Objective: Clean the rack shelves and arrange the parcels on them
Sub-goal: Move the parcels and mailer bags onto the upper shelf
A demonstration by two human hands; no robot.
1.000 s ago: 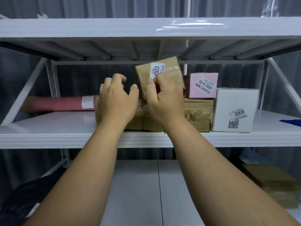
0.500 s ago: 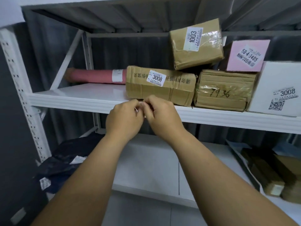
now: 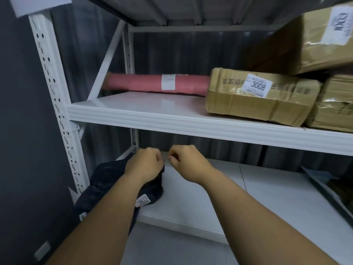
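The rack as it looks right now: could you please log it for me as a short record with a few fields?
upper shelf: pink roll at the back, brown parcel labelled 3008 in front of its right end
stacked above: brown parcel, tilted
lower shelf: black bag at the left end, hanging over the front edge
left hand: fingers curled, over the black bag; contact unclear
right hand: fingers curled, holds nothing visible
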